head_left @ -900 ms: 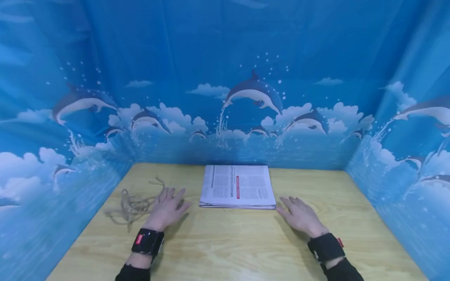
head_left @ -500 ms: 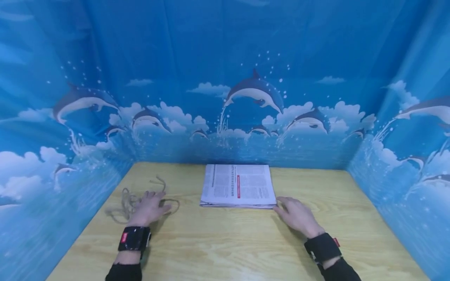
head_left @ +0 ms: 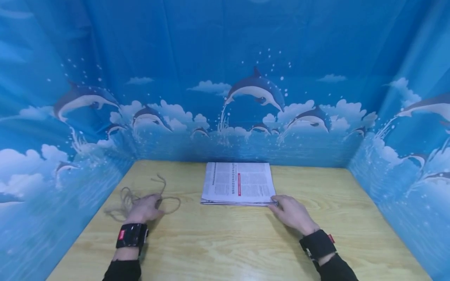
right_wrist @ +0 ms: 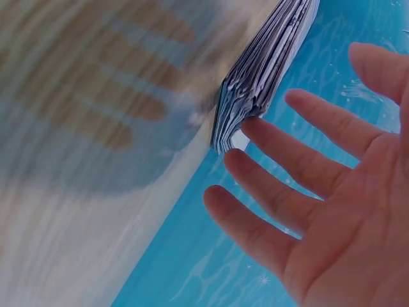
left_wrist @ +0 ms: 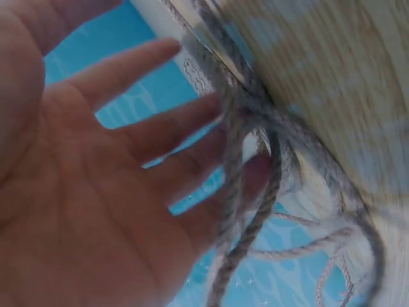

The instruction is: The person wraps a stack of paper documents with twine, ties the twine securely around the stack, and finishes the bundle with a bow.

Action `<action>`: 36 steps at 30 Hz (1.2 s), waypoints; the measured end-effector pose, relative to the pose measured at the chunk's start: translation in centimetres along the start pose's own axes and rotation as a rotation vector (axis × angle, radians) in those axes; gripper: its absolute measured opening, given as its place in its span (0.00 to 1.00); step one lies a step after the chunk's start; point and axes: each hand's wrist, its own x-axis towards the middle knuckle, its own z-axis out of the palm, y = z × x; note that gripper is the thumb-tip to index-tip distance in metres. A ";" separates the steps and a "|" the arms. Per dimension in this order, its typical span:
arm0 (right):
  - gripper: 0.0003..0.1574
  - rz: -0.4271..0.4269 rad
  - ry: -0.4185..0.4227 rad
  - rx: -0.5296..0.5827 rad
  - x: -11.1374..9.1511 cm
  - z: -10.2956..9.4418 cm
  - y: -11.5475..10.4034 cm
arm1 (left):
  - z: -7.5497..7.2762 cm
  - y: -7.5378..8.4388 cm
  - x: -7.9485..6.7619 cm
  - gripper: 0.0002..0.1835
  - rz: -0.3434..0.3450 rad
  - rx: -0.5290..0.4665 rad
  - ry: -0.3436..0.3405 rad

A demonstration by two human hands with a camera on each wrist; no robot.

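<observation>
A loose tangle of twine lies on the left part of the wooden table. My left hand is over it. In the left wrist view, twine strands run across the fingertips, and the fingers are spread and nearly straight. A stack of folded newspapers lies flat at the middle back. Its layered edge shows in the right wrist view. At its near right corner is my right hand, fingers extended with the tips at the corner.
The wooden table meets a blue curtain printed with dolphins at the back and both sides. Each wrist wears a black band, the left one and the right one.
My left hand has moved left and come down onto the twine, uncovering a loop to its right. My right hand has shifted slightly left, up to the newspaper stack's corner.
</observation>
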 end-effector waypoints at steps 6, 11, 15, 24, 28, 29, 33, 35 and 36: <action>0.28 -0.006 0.023 -0.003 0.4 -0.4 -0.7 | 0.5 0.6 0.3 0.25 0.088 -0.008 0.010; 0.27 0.002 0.004 0.016 1.0 -0.5 -1.8 | 0.9 1.7 0.3 0.19 0.128 -0.012 0.036; 0.27 -0.009 -0.017 0.050 1.6 -0.3 -2.9 | 1.5 2.7 0.4 0.17 0.126 0.014 0.041; 0.27 -0.002 -0.062 0.071 2.2 0.4 -3.6 | 2.5 4.4 0.8 0.13 0.121 0.006 0.006; 0.27 0.000 -0.057 0.064 2.1 0.6 -3.1 | 2.5 4.7 0.7 0.13 0.181 -0.042 0.024; 0.27 0.002 -0.058 0.063 2.1 0.6 -3.0 | 2.4 4.8 0.7 0.12 0.205 -0.047 0.035; 0.26 -0.005 -0.061 0.068 2.1 0.8 -2.9 | 1.9 5.7 0.5 0.09 0.310 -0.075 0.071; 0.26 -0.013 -0.065 0.083 2.2 0.8 -3.0 | 1.7 6.6 0.4 0.08 0.339 -0.113 0.076; 0.25 -0.019 -0.065 0.090 2.2 0.9 -3.0 | 1.5 7.1 0.3 0.09 0.353 -0.140 0.075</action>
